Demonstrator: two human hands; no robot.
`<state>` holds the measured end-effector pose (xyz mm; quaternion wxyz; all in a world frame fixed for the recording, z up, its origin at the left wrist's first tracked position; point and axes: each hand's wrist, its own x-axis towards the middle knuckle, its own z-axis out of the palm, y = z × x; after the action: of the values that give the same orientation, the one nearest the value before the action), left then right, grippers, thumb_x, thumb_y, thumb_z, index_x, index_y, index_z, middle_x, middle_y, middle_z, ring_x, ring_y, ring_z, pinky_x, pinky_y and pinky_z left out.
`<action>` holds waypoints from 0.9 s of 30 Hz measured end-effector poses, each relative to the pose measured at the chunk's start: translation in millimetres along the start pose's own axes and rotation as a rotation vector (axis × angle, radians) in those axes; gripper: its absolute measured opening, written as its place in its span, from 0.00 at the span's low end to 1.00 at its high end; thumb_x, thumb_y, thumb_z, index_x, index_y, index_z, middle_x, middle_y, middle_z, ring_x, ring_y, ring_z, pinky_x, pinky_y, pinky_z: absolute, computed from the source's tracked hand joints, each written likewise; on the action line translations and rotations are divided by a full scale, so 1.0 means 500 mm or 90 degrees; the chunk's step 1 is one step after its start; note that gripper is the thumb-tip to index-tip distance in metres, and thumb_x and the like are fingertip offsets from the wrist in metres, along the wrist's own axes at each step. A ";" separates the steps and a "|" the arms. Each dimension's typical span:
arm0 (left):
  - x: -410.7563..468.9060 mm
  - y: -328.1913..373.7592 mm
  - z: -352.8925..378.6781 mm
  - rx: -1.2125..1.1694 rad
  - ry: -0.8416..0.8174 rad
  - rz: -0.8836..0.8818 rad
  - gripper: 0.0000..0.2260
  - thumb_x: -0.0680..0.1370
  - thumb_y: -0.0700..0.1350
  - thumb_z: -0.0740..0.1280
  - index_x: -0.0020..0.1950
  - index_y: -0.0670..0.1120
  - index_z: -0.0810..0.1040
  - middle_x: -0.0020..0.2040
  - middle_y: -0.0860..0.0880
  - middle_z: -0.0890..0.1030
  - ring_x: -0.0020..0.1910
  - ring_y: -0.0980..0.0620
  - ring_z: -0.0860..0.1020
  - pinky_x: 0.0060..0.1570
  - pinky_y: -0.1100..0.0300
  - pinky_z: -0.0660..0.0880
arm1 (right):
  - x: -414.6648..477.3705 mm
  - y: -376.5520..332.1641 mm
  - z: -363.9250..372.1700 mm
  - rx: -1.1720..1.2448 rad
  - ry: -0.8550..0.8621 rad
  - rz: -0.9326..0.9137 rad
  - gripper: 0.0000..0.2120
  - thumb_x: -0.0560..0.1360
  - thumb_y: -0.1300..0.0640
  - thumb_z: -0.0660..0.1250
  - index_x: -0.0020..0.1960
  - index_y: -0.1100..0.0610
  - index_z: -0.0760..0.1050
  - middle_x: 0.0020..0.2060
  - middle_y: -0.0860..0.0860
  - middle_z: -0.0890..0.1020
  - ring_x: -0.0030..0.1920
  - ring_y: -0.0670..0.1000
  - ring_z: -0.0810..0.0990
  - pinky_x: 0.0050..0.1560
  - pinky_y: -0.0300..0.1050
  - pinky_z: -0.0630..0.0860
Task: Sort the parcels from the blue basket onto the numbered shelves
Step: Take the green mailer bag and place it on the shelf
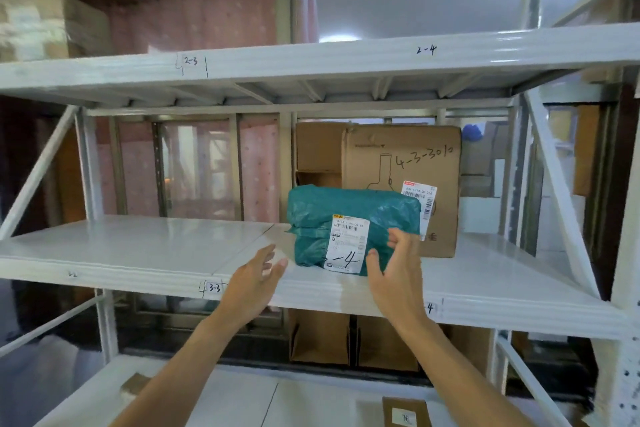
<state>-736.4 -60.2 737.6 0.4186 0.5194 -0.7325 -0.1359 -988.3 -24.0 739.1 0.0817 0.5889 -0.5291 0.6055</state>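
This is a storeroom for parcels. Big white metal shelves (138, 246) have numbers written by hand on their edges, like 2-3 (190, 61) and 3-3 (214, 288). Brown cardboard boxes (401, 166) and a green bagged parcel (349, 218) with a shipping label (346, 243) sit on them. More boxes stand behind.

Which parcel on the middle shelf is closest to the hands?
The teal plastic-wrapped parcel at the shelf's front edge, its label marked "-4". Both open hands flank it: left hand, right hand. The brown cardboard boxes stand behind it, farther back.
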 end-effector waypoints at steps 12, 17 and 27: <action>-0.170 -0.123 -0.316 0.081 0.034 -0.044 0.25 0.82 0.60 0.58 0.77 0.51 0.66 0.72 0.51 0.73 0.67 0.49 0.75 0.68 0.51 0.71 | -0.145 -0.308 0.200 0.053 -0.295 0.002 0.25 0.80 0.48 0.63 0.73 0.54 0.60 0.64 0.51 0.71 0.60 0.50 0.74 0.61 0.51 0.75; -0.314 -0.271 -0.489 0.163 0.066 -0.115 0.21 0.83 0.56 0.59 0.74 0.51 0.68 0.65 0.48 0.79 0.64 0.45 0.78 0.63 0.50 0.74 | -0.295 -0.462 0.335 0.060 -0.410 -0.022 0.23 0.80 0.49 0.63 0.72 0.56 0.63 0.63 0.52 0.71 0.60 0.53 0.74 0.59 0.50 0.74; -0.632 -0.571 -0.672 0.227 0.059 -0.336 0.21 0.84 0.56 0.58 0.75 0.48 0.68 0.68 0.47 0.78 0.63 0.46 0.79 0.60 0.53 0.75 | -0.658 -0.650 0.609 0.035 -0.664 -0.033 0.24 0.80 0.49 0.61 0.73 0.55 0.62 0.70 0.54 0.66 0.66 0.58 0.71 0.65 0.55 0.70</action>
<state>-263.3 174.5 613.6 0.3044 0.7623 -0.5648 -0.0853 -466.5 62.7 575.7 -0.1932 0.8270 -0.4685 0.2433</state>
